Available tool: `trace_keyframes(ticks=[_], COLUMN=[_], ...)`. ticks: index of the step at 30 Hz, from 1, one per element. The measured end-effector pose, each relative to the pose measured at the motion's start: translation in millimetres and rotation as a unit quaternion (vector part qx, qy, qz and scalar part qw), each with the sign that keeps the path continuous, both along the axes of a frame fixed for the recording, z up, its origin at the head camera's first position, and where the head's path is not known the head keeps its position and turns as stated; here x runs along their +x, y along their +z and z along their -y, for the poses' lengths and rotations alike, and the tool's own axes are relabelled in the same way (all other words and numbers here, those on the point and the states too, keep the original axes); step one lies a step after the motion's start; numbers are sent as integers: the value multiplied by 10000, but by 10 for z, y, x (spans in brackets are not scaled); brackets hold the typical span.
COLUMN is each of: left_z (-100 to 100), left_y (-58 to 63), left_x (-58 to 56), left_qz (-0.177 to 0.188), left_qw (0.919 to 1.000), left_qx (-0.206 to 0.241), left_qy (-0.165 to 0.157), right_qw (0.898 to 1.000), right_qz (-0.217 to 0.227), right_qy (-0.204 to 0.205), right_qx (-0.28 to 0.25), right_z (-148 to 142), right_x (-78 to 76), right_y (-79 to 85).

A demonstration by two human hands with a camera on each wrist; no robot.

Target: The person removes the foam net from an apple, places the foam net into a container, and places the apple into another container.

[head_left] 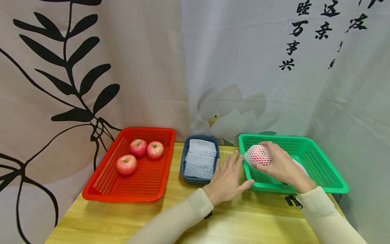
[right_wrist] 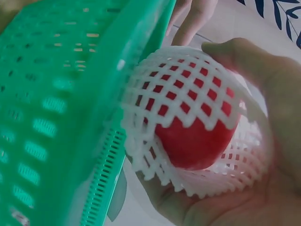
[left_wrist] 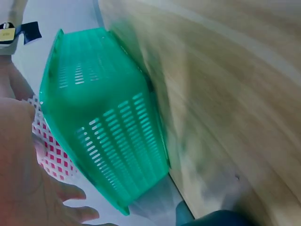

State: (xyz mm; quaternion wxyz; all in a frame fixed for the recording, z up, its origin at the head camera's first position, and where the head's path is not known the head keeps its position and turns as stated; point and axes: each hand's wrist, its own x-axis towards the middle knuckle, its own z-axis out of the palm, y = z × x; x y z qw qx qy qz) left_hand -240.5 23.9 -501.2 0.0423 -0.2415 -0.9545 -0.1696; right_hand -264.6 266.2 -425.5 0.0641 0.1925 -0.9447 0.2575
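Observation:
My right hand (head_left: 283, 166) grips an apple in a white foam net (head_left: 257, 155), over the left part of the green basket (head_left: 326, 169). In the right wrist view, red apple skin (right_wrist: 195, 146) shows at the net's open end, with fingers and thumb around the sleeve. My left hand (head_left: 225, 181), fingers spread and straight, hovers between the green basket and a dark blue basket (head_left: 199, 181); nothing is in its grasp. Flat white foam nets (head_left: 201, 157) fill the blue basket. Partly behind my right hand, another netted fruit (head_left: 301, 166) lies in the green basket.
A red basket (head_left: 143, 189) on the left holds several bare apples, grouped toward its back: one apple (head_left: 126, 165) sits in front of the others. All the baskets stand on a wooden table (head_left: 243, 217). Printed curtains (head_left: 146, 67) hang close behind and at the right.

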Motion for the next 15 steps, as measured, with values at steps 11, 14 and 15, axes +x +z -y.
trace_keyframes(ticks=[11,14,15], left_z=[295,382,416], left_y=[74,95,97], left_x=[214,265,283], left_qz=[-345,-404,-413], left_qw=[9993,9990,9989], left_qx=[-97,-148,-164], left_qy=[-127,-150,-153], right_qw=[9999,9998,9997], right_qz=[-136,-202,-232], right_qy=[-10,3,32], right_qx=[105,82,53], right_z=[140,189,205], right_x=[190,251,267], right_y=[-11,-6,-16])
